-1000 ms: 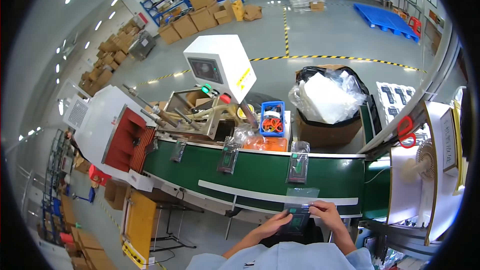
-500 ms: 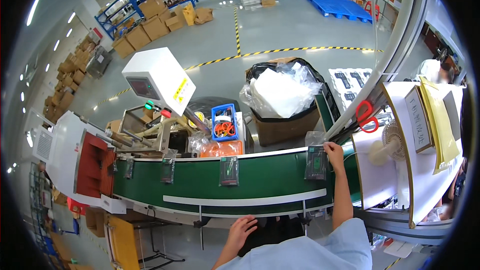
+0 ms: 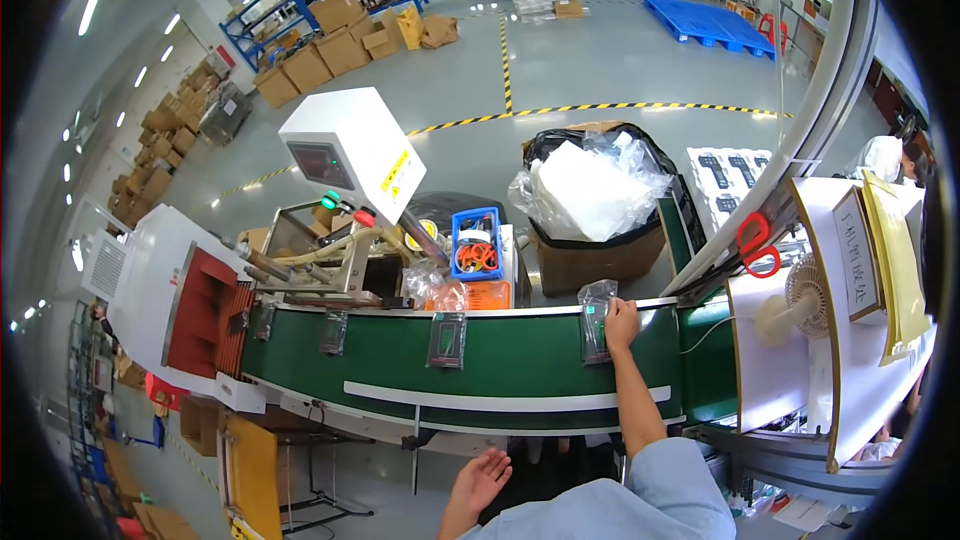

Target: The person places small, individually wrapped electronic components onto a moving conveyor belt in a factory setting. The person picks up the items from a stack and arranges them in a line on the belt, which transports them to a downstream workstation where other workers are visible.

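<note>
My right hand (image 3: 622, 323) is closed on the right side of a clear plastic bag (image 3: 596, 328) with a dark flat item inside. That bag stands near the far edge of a green conveyor belt (image 3: 530, 350), slightly tilted. Farther left on the belt lie more such bagged items: one bagged item (image 3: 446, 342) at mid-belt, a second bagged item (image 3: 333, 333) and a third bagged item (image 3: 265, 322) close to the machine opening. Below the belt's near edge, my left hand (image 3: 482, 480) is open, palm turned partly up, holding nothing.
A white rail (image 3: 505, 398) runs along the near belt side. At the left stands a white machine with a red curtain (image 3: 205, 325). Behind the belt are a white control box (image 3: 350, 155), a blue tool bin (image 3: 476, 245) and a bag-lined carton (image 3: 600, 265). Red scissors (image 3: 757, 243) hang at right.
My right hand has moved left along the belt with its bag. The other bagged items have shifted left too. My left hand has turned its palm more upward. The whole view has swung slightly.
</note>
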`<control>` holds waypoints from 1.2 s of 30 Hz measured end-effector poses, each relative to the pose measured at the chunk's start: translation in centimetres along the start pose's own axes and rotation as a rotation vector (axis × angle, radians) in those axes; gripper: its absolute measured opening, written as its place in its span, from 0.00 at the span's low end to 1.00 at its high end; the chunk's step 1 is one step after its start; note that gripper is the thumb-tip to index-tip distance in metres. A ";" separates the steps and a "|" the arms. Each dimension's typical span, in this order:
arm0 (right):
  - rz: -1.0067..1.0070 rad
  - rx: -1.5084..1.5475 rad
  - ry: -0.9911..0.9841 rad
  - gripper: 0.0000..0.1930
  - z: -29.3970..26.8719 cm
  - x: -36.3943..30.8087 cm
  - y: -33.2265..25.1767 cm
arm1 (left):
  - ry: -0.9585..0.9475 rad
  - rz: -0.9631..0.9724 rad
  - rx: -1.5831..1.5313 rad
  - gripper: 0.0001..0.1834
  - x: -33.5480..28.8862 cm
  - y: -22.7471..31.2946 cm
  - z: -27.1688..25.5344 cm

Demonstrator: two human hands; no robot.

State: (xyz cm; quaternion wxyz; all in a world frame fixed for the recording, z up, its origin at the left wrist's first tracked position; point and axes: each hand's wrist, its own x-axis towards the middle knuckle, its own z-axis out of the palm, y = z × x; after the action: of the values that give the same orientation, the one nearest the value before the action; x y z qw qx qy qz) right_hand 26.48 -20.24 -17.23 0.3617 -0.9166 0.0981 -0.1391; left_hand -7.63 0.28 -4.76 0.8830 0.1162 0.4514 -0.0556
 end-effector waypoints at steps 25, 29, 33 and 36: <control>0.924 0.528 0.239 0.11 -32.4 -41.0 17.1 | -0.880 -0.471 1.605 0.17 0.7 -17.3 8.8; 1.043 0.457 0.457 0.13 -33.0 -40.0 26.5 | -0.878 -0.232 1.930 0.25 6.9 -29.4 8.3; 1.122 0.228 0.459 0.16 -30.5 -35.3 34.3 | -0.770 0.030 2.021 0.36 17.5 -41.0 7.1; 1.147 0.282 0.304 0.16 -29.3 -32.0 33.0 | -0.730 0.465 2.274 0.39 19.8 -44.9 7.0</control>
State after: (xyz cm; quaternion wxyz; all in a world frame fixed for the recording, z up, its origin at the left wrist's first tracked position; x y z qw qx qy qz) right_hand -15.84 -53.63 -25.38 0.4787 -0.6308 0.6075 -0.0630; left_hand 0.32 -44.75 -23.81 0.3415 0.8796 -0.1613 -0.2893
